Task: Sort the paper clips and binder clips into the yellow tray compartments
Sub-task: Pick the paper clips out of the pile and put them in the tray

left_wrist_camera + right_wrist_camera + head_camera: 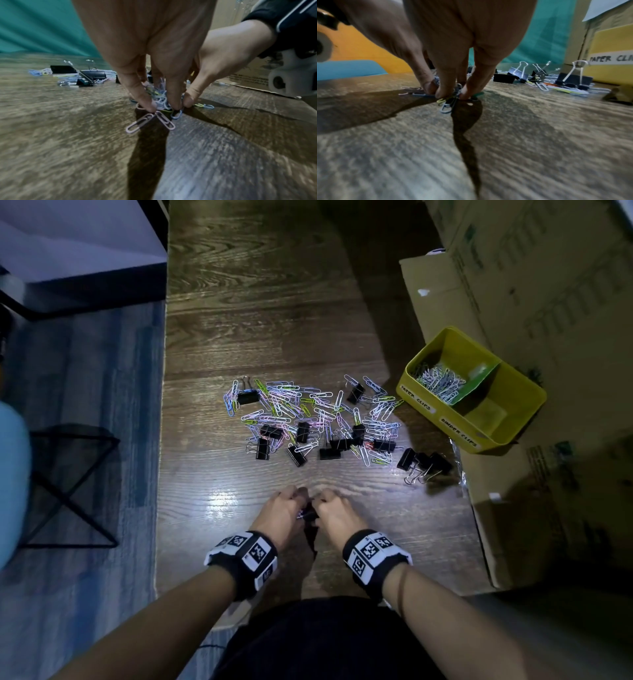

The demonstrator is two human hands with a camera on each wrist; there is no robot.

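Pastel paper clips (161, 100) bunched under both hands, pinched by left hand (286, 510), right hand (337, 513); count hidden.

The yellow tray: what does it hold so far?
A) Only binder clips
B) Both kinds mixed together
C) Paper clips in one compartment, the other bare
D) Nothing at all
C: in the yellow tray, paper clips fill the compartment labelled for them, while the one labelled binder clips shows only bare yellow floor.
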